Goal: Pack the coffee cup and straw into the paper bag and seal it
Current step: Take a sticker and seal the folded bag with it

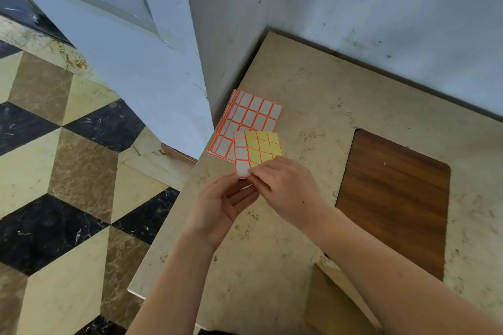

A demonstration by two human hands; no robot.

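Marble worktop point(313, 122) is being used for the sealing step, by my reading. Label-sheet stack point(251, 114) is lying near the corner. A part-used label sheet point(255, 151) is being pinched by the left hand point(220, 204); one label is being peeled by right hand point(285, 187) fingertips. Cup, straw, bag: not being shown. Next, the freed label needs carrying to the bag.

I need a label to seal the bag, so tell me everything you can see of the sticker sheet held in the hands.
The held sheet is a small paper rectangle of labels with orange borders. Most labels are peeled off, leaving yellow backing; a column of white labels remains on its left side. It is held tilted above the table, overlapping the stack of full sheets. The left hand supports its near edge, and the right hand pinches at the lowest white label.
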